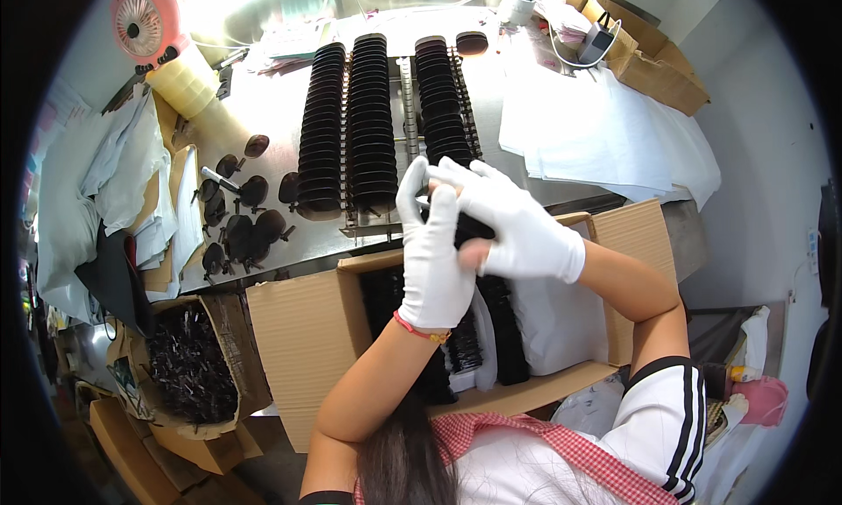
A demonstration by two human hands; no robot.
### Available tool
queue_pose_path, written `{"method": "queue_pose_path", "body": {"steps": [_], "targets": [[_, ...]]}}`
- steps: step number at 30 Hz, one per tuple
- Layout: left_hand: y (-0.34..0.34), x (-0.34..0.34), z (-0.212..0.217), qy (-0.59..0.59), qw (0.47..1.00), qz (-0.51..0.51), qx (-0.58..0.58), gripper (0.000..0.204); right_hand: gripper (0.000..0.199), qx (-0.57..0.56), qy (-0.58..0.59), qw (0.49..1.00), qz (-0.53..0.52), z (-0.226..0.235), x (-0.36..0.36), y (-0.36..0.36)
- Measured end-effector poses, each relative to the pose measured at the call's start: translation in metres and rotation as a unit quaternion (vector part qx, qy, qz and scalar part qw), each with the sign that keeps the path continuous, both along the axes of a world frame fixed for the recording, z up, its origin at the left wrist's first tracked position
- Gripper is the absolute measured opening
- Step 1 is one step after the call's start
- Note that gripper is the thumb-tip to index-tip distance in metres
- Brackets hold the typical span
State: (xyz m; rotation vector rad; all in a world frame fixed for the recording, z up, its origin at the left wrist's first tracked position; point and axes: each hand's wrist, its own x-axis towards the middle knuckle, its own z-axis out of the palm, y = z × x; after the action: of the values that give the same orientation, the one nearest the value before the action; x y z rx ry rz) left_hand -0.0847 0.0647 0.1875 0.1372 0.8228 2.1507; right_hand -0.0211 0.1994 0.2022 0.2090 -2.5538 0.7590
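Observation:
My left hand (432, 264) and my right hand (519, 229), both in white gloves with some bare fingertips, meet above the open cardboard box. Between them is a dark lens (474, 231), mostly hidden by the gloves. The fingers of both hands bend around it. Just beyond my hands stands a metal rack (410, 110) with rows of upright dark lenses (372, 124). Its right row (441, 102) ends near my fingertips. Below my hands, the cardboard box (307, 330) holds rows of dark lenses (502, 330) and white sheets (557, 321).
Loose dark lenses (239, 235) and a white marker (219, 180) lie left on the metal table (285, 242). White paper sheets (596, 128) cover its right side. A pink fan (140, 27) stands far left. Lower left, another box (250, 356) holds dark pieces (189, 365).

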Motion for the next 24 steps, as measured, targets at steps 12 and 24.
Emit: {"method": "queue_pose_path", "body": {"steps": [12, 24], "targets": [[-0.003, -0.007, -0.064, 0.592, 0.757, 0.001, -0.276, 0.04, 0.055, -0.02, -0.087, 0.949, -0.301, -0.041, -0.145, 0.227], [0.0, -0.03, -0.062, 0.559, 0.772, -0.088, -0.29, 0.034, 0.037, 0.176, 0.022, 0.931, -0.319, -0.112, -0.177, 0.207]]}}
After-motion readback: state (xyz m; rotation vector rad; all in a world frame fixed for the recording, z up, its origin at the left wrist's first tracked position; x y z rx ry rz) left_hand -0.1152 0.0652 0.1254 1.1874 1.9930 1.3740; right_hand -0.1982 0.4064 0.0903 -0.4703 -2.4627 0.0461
